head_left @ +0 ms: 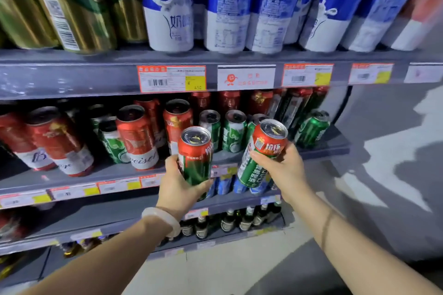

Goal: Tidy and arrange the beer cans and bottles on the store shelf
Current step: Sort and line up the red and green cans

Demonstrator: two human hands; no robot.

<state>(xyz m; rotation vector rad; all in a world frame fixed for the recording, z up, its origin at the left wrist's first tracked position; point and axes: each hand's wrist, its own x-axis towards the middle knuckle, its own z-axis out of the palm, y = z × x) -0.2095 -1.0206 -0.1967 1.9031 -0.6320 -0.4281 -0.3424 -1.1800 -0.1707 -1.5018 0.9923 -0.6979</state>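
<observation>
My left hand (178,184) grips a tall red-and-green beer can (195,151), held upright in front of the middle shelf (96,175). My right hand (282,165) grips a second red-and-green can (261,151), tilted to the right, just right of the first. Both cans hang in the air before the shelf edge, a little apart. Behind them on the middle shelf stand green cans (233,130) and red cans (137,136), some leaning. A lone green can (311,129) leans at the shelf's right end.
The top shelf holds blue-and-white cans (230,7) and gold-green cans (79,5). Price tags (171,78) line the shelf edges. Blue cans (225,184) sit one shelf below, and dark bottles (227,220) stand lower. Grey floor (383,151) lies to the right.
</observation>
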